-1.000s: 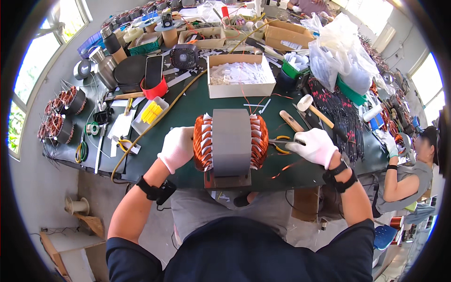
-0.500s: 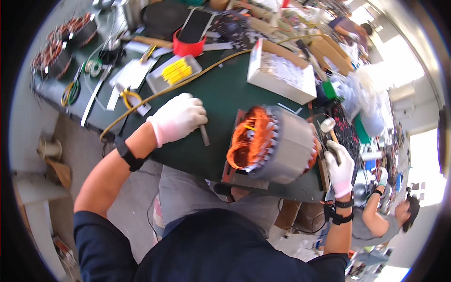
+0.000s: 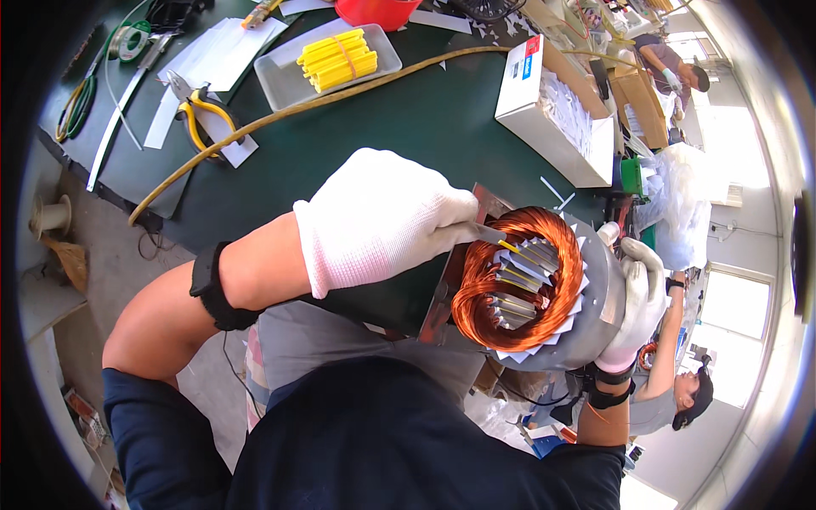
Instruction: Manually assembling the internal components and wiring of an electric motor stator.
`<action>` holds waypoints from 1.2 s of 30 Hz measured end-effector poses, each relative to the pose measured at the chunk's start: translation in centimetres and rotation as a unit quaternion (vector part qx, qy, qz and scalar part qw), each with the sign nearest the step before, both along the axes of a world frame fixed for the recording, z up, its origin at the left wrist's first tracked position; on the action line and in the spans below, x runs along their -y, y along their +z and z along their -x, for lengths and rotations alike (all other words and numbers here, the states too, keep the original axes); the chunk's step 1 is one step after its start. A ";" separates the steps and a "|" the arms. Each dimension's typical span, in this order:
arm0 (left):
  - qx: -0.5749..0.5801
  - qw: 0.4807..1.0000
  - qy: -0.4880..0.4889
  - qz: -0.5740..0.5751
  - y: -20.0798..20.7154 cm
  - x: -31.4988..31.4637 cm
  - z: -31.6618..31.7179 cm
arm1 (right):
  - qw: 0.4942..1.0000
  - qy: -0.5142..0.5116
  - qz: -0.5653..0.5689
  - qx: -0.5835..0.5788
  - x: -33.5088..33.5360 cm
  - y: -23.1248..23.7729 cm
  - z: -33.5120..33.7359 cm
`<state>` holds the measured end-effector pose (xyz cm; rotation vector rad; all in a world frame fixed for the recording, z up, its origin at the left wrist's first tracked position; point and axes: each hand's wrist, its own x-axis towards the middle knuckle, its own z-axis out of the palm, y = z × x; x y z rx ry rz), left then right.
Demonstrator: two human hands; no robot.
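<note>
A motor stator [image 3: 602, 285] with a grey metal body lies on its side at the table's near edge, its open end turned to the left. Copper windings [image 3: 473, 308] bulge from that end, with white paper tabs around them. My gloved left hand [image 3: 387, 212] pinches a thin flat metal strip [image 3: 490, 233], whose tip reaches the upper edge of the windings beside a yellow slot stick [image 3: 508, 247]. Around the stator's right side curls my gloved right hand [image 3: 639, 297], gripping the body. A white mallet head [image 3: 609, 232] shows partly behind it.
Yellow sticks [image 3: 336, 61] lie bundled in a grey tray [image 3: 276, 83]. A yellowish cord [image 3: 289, 117] crosses the green table, near yellow-handled pliers [image 3: 201, 119]. A white box [image 3: 535, 127] of paper pieces stands at the back right. Another person [image 3: 654, 399] is at the right.
My left hand has brought the metal strip rightward to the windings. My right hand has moved from beside the mallet onto the stator, which is now turned with its open end more toward me.
</note>
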<state>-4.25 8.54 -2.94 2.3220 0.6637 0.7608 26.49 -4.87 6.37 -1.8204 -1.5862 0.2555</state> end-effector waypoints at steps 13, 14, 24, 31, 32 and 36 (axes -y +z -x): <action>-0.057 0.989 -0.053 -0.123 0.9 1.3 -2.1 | 0.999 -0.020 0.036 0.013 0.1 0.8 0.1; -0.068 0.986 -0.049 -0.147 1.5 1.8 -2.3 | 0.998 -0.018 0.053 0.030 0.1 0.9 0.2; -0.002 0.986 0.077 -0.148 1.2 0.6 0.7 | 0.981 -0.043 -0.080 -0.169 2.2 -1.1 -0.9; -0.128 0.991 -0.034 -0.022 -1.8 10.8 -1.0 | 0.936 -0.165 0.084 0.299 10.6 -7.6 -11.5; -0.132 0.988 0.062 -0.059 -2.3 12.9 -2.2 | 0.919 -0.183 0.144 0.316 11.6 -9.0 -12.9; -0.116 0.987 0.077 -0.082 -3.3 14.3 -4.5 | 0.923 -0.196 0.155 0.291 13.2 -10.6 -14.7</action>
